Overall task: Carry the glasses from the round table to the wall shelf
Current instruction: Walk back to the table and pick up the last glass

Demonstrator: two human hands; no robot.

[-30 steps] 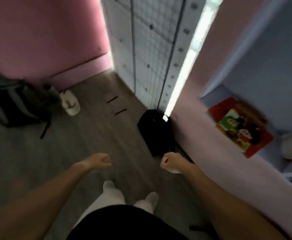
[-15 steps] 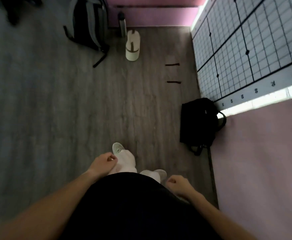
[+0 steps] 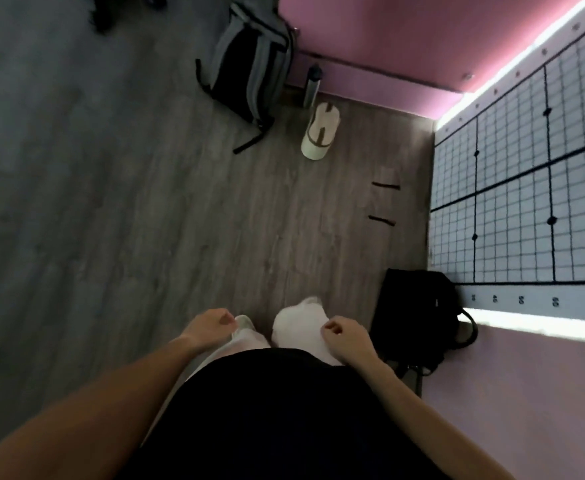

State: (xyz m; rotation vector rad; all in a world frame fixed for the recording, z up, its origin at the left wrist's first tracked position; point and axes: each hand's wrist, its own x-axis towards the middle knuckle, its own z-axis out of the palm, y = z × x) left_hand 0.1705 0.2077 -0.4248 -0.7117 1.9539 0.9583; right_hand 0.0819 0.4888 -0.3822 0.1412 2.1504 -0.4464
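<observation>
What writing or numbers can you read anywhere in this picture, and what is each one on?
"70" on the white ruler strip under the grid board.
Four more numbers along that strip are too blurred to read.
A small mark on the black bag is too small to read.
Nothing else carries text.

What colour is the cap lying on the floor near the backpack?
Cream or off-white with brownish markings, seen in the head view: the cap beside the grey backpack.

Cut off at twelve o'clock: a dark object and the grey backpack top; grid panel numerals too blurred to read.
</observation>
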